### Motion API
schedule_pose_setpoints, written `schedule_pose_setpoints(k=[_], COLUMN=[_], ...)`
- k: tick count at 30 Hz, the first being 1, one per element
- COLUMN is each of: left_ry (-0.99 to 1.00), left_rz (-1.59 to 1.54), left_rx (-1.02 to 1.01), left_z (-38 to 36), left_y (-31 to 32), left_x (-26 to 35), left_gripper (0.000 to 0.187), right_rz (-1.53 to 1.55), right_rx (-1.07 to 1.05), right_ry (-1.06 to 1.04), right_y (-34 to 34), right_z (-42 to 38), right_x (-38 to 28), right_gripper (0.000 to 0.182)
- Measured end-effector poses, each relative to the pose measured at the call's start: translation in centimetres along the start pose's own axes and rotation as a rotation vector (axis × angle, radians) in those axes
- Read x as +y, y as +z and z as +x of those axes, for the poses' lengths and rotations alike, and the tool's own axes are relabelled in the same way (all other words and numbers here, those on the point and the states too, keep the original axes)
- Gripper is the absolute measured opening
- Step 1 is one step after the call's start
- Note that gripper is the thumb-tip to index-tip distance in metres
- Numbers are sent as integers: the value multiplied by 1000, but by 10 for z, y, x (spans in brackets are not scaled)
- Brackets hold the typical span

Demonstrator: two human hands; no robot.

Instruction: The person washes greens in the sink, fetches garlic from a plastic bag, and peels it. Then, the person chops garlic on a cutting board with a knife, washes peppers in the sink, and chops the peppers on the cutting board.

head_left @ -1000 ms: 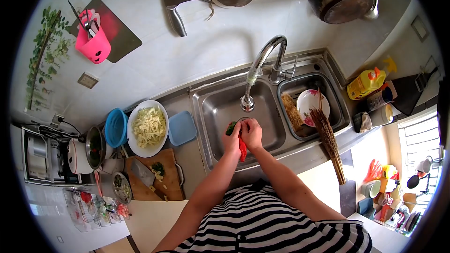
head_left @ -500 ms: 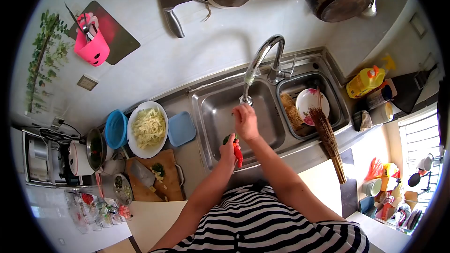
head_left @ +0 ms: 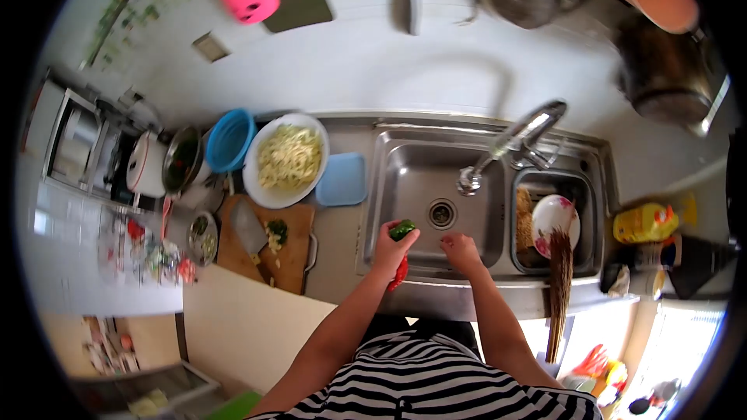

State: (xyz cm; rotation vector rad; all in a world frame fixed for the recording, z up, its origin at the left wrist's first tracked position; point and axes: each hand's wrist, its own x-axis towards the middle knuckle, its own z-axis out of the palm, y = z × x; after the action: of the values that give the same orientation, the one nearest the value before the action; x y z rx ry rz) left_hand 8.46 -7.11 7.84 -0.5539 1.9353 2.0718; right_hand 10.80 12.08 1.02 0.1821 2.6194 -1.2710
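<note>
Over the front of the left sink basin [head_left: 416, 171], my left hand [head_left: 389, 253] is wrapped around a dark green pepper [head_left: 402, 229]. Red peppers [head_left: 399, 272] stick out below the same hand, partly covered by it. My right hand [head_left: 462, 253] hovers to the right, its fingers curled together near the thumb; whether anything small sits between them is hidden. Above and behind it is the faucet [head_left: 506, 148], its spray head pointing down, apart from both hands. The drain [head_left: 442, 214] shows between the hands.
A white bowl of shredded vegetable [head_left: 289, 157], a blue basin [head_left: 230, 140] and a light blue lid [head_left: 341, 179] stand left. A cleaver [head_left: 249, 227] lies on the cutting board [head_left: 292, 264]. The right basin holds a floral plate [head_left: 556, 222]; a twig brush [head_left: 560, 295] leans there.
My right hand has come down from the faucet head toward the basin's front. The green pepper now shows more above my left hand. The whole view has turned and shifted.
</note>
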Motion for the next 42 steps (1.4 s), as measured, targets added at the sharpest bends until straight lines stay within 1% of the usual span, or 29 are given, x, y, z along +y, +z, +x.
schedule_pose_setpoints(k=[2,4,5,6,7,8,10,12,14,15,16,17,19,21,22,23,24,26,27,28,30,34,36,37,38,41,42], left_ry=[6,-13,-16,-11,-17,-21,12,56,88,97,102,142,174,168,171,175,176,161,179,197,192,199,184,193,203,151,145], left_rz=[9,-86,-115,-121,-204,-289,-301,-349,-361,-374,-386,-403,-412,-430,-426,-441,-459,-450,-466,-484,-464,-402,-357,-292,-226,-214,-214], left_rx=[64,55,70,94,103,105,120,141,144,157,174,262,319,370,367,412,454,436,456,480,490,513,518,526,526,474,464], left_z=[-7,-19,-20,-24,-27,-30,-38,-45,-55,-60,-65,-67,-73,-84,-87,-89,-90,-88,-86,-83,-79,-64,-47,-38,-29,-10,0], left_y=[-13,-30,-42,-56,-69,-82,-114,-151,-197,-224,-250,-272,-321,-361,-376,-388,-398,-416,-422,-428,-439,-469,-488,-497,-503,-505,-505], left_x=[0,8,5,6,8,10,18,27,35,37,35,34,29,29,30,30,30,27,26,25,25,34,37,38,39,68,67], left_gripper=[48,46,45,45,44,43,41,46,45,45,44,42,41,42,42,42,43,43,43,44,44,47,50,49,48,51,51], right_rz=[-57,-13,-14,-118,-222,-225,-32,-17,2,25,28,83,107,126,87,45,42,-110,-185,-194,-323,-363,-489,-495,-486,-545,-548], right_rx=[-66,-14,-40,68,185,181,190,219,198,181,167,126,24,-18,-52,-83,-75,-172,-199,-203,-128,-141,-186,-226,-225,-192,-190], right_ry=[-21,-26,-47,-147,-248,-265,-289,-288,-323,-301,-365,-402,-443,-470,-524,-576,-573,-488,-479,-477,-426,-384,-283,-260,-247,-280,-269], right_y=[5,7,12,17,22,29,42,70,104,122,145,171,207,244,261,275,286,305,307,316,339,361,360,354,360,370,367], right_z=[4,2,2,0,-2,-4,-12,-22,-32,-43,-49,-53,-69,-76,-75,-74,-74,-71,-71,-65,-51,-31,-26,-27,-22,-14,-14], right_x=[1,-10,-17,-27,-38,-50,-89,-122,-153,-180,-200,-217,-265,-290,-300,-308,-319,-334,-345,-347,-349,-353,-361,-370,-366,-357,-360], right_gripper=[24,20,20,18,15,15,12,12,12,13,13,12,11,12,14,16,16,22,29,29,34,40,45,42,42,31,31])
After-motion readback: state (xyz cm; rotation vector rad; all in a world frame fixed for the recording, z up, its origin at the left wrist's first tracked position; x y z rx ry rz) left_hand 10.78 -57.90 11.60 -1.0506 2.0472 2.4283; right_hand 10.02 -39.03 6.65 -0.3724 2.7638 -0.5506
